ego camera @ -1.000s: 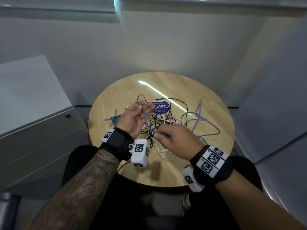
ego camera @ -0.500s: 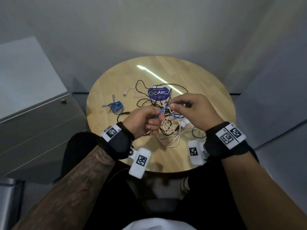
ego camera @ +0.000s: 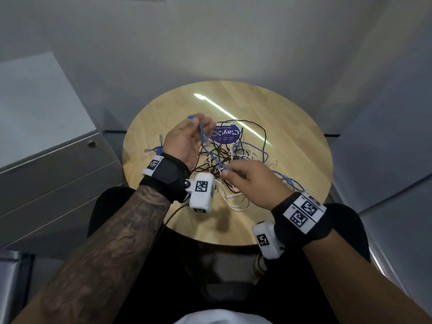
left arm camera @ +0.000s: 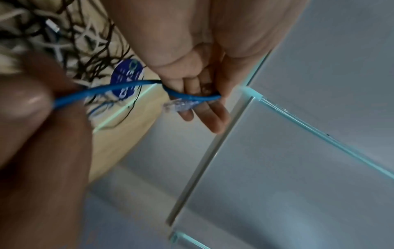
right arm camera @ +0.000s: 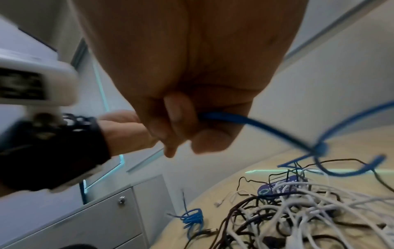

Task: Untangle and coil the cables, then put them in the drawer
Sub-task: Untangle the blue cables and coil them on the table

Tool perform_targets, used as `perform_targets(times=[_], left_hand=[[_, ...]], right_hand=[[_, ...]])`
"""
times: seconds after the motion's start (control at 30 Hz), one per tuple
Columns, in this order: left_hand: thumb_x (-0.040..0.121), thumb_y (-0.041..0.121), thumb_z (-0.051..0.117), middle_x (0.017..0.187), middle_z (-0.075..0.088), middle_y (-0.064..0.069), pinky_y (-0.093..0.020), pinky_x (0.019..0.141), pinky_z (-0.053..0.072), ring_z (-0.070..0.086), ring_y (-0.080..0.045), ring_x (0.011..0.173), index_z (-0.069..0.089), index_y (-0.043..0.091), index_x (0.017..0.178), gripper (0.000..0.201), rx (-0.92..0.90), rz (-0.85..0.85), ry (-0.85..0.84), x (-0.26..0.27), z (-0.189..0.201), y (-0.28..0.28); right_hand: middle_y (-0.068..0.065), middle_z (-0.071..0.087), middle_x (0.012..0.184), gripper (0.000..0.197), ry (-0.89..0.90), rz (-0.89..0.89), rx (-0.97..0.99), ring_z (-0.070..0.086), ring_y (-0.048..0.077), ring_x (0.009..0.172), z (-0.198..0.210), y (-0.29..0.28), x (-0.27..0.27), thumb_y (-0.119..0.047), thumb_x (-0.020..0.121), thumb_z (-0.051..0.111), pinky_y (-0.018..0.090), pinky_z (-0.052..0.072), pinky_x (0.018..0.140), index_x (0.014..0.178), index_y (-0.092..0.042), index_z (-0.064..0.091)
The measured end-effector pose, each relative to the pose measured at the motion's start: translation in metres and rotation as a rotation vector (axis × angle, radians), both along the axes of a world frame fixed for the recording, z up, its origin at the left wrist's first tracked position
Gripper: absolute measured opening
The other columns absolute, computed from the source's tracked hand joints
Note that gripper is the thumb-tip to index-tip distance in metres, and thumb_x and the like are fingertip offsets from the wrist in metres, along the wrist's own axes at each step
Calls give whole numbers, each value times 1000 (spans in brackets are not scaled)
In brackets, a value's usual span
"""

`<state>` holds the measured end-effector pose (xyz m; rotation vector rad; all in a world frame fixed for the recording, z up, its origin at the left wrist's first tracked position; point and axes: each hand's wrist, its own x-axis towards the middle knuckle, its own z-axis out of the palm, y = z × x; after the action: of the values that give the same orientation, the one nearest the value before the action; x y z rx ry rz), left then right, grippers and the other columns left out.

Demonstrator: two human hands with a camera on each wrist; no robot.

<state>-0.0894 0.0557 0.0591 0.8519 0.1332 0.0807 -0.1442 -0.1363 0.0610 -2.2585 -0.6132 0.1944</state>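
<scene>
- The blue cable [ego camera: 211,157] runs taut between your hands above the table [ego camera: 292,127]; its long axis slants from the far-left hand down to the near-right hand.
- Your left hand [ego camera: 187,139] pinches it near its clear plug [left arm camera: 180,106], fingers curled round a short bend; the plug end points up and away from you.
- Your right hand [ego camera: 247,181] is clenched on the cable further along; past that hand the rest trails right and back into the tangle [ego camera: 230,160].
- Judged by its curves, it is light, springy and fairly stiff for a cord: it should hold loops but want to spring open. The jacket looks smooth, so it may slide through a loose pinch.
- Grip the jacket just behind the plug, not the plug's clip, which looks fragile.
- Beyond your hands, black and white cords cross the blue one; pulling hard could tighten knots.
- A small blue coil [ego camera: 157,149] lies just left of your left hand.
- The drawer unit [ego camera: 58,174] stands further left, shut.
</scene>
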Motion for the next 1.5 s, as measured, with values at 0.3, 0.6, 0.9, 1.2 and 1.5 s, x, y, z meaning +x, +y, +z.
perform_targets(times=[0.3,0.6,0.9,1.2,1.5], left_hand=[[94,22,40,61,63,-9,-28,59,47,57,-24,54,66,1,87,34,591,-462,-83,-36,7,-32],[94,12,38,66,43,1,-33,77,49,42,-12,56,55,2,99,20,-125,-487,-28,-23,42,-27],[102,10,41,74,62,-4,-32,82,58,65,-12,64,57,2,98,18,-319,-87,66,-7,19,-33],[98,-1,48,83,71,-10,-27,74,56,71,-19,77,63,0,100,16,435,57,-161,-14,21,-55],[91,50,48,63,51,-2,-33,59,37,46,-17,57,61,14,80,40,1040,-423,-307,-24,30,-39]], right_hand=[[12,70,78,15,-165,-276,317,57,14,68,58,-13,27,-19,93,68,27,46,67,84,-9,74],[-25,52,51,22,-49,-265,257,46,-5,50,34,-17,40,-22,102,55,12,35,56,104,-14,76],[-1,48,60,30,-23,-68,-197,46,16,57,16,-12,20,-36,98,55,43,46,61,76,-17,58],[4,60,65,21,-37,-5,-131,51,16,57,43,-19,13,-33,93,59,48,51,63,83,-17,68],[14,69,76,31,-17,-149,467,55,20,58,82,-34,18,7,91,60,33,53,53,115,-10,69]])
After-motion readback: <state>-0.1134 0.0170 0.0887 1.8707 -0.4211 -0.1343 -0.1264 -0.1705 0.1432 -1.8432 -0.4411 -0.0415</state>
